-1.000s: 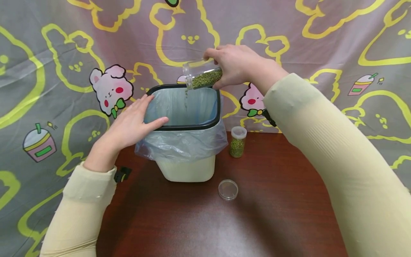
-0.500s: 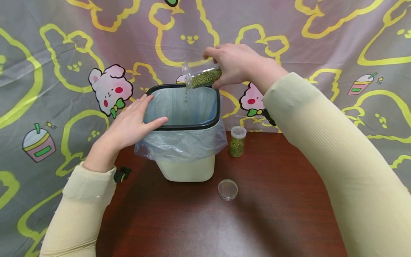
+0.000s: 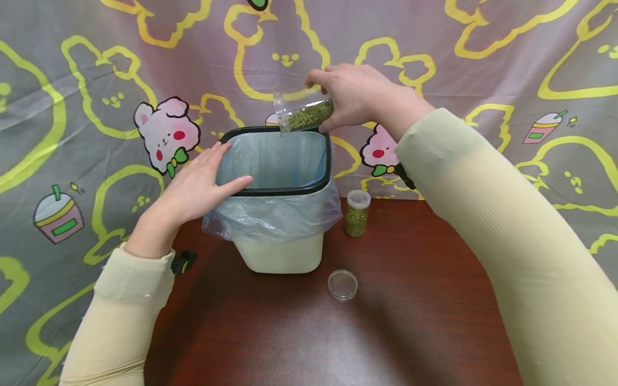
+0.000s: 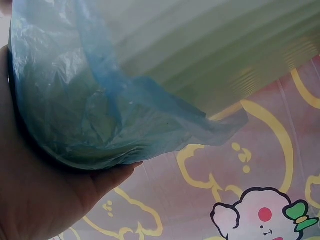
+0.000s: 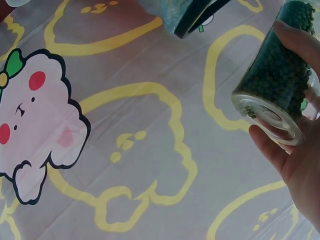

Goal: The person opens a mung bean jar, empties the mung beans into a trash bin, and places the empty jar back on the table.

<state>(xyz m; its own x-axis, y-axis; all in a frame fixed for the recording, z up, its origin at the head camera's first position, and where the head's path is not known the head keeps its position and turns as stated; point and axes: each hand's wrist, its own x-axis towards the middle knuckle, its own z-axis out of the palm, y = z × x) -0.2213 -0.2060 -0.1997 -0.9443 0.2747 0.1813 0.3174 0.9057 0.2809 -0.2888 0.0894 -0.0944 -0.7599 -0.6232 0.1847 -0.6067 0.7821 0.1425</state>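
In the head view my right hand (image 3: 359, 96) grips a clear plastic jar (image 3: 305, 111) partly filled with green beans that look like mung beans. The uncapped jar lies tilted, its mouth over the left-hand side of the bin's opening, with a few beans at the lip. Its base faces the camera in the right wrist view, the fingers (image 5: 270, 145) beside it. My left hand (image 3: 195, 185) rests on the black rim of a cream trash bin (image 3: 285, 254), thumb and fingers extended. A translucent bluish bag (image 3: 280, 214) lines the bin and hangs over its outside.
A second jar of green beans (image 3: 356, 214), lid on, stands right of the bin. One clear round lid (image 3: 343, 284) lies on the brown table (image 3: 415, 300) in front. A patterned cloth (image 3: 434, 32) hangs close behind the bin.
The stream of beans falling from the jar has thinned to almost nothing. The jar's mouth has risen very slightly; my left hand has stayed on the rim.
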